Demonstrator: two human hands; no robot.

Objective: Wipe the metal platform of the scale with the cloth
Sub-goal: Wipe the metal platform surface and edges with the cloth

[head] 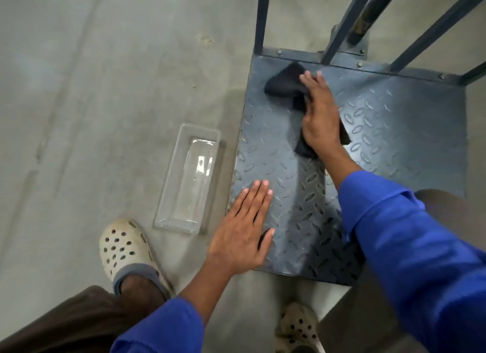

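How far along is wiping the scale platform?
Under way. The right hand presses the dark cloth on the platform near its far edge. A shinier band down the left-middle may already be wiped; the right side likely remains. The left hand rests flat on the near edge.

Right arm reaches well forward, blue right sleeve stopping short of a bare wrist. The right hand lies palm down, fingers straight and close together, pressing flat on the cloth. Left arm comes in from the lower left, forearm bare past the left sleeve. The left hand is flat, palm down, fingers straight and pointing forward, thumb out to the side, resting on the platform's near corner. The hands are well apart.
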